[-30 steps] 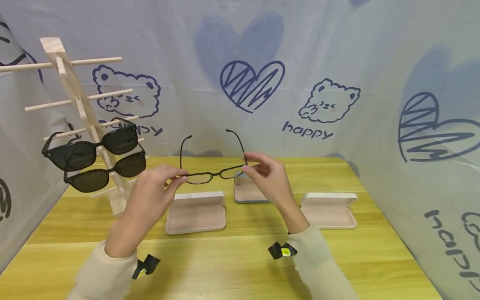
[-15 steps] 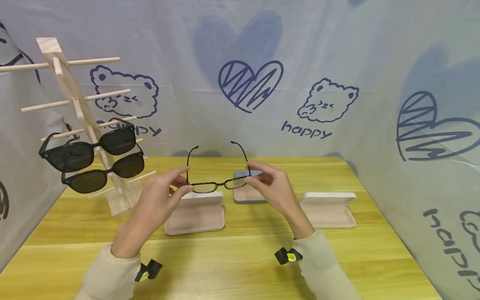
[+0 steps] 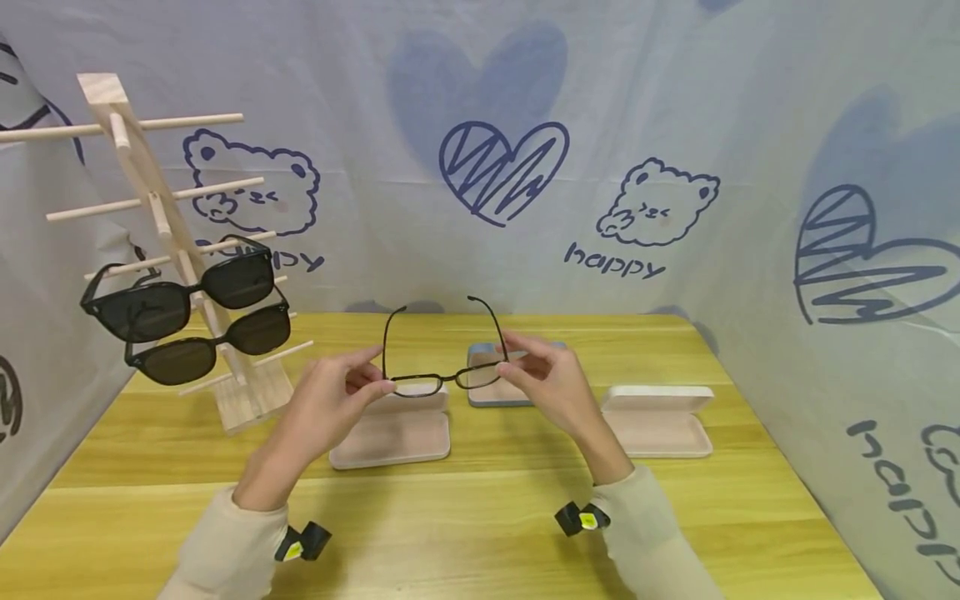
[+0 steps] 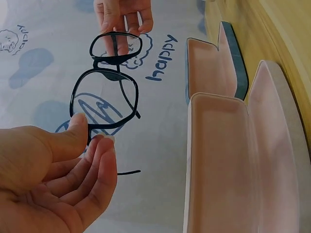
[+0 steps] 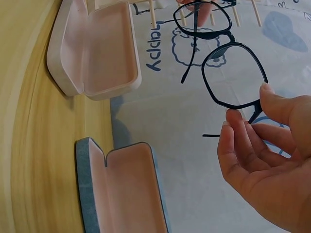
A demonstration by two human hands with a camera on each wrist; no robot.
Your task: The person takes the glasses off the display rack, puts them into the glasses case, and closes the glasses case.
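Observation:
Black-framed eyeglasses [image 3: 448, 379] with clear lenses are held up over the table, temples unfolded and pointing away from me. My left hand [image 3: 333, 400] pinches their left end by the hinge between thumb and fingers. At the other end my right hand [image 3: 551, 379] pinches the right hinge corner the same way. Below and behind the glasses, a white eyeglass case [image 3: 390, 439] lies open, its pink lining showing. A blue-grey case [image 3: 487, 392], also open, stands farther back, partly hidden by my right hand. In the left wrist view the eyeglasses [image 4: 104, 80] hang apart from both cases.
At the left a wooden display rack [image 3: 172, 217] with pegs carries two pairs of dark sunglasses [image 3: 180, 304]. Another open white case [image 3: 660, 425] lies at the right. A printed cloth [image 3: 360, 150] hangs behind the wooden table [image 3: 450, 525].
Both hands have lowered the eyeglasses and shifted them slightly right, still holding both ends. The cases and the rack stay where they were.

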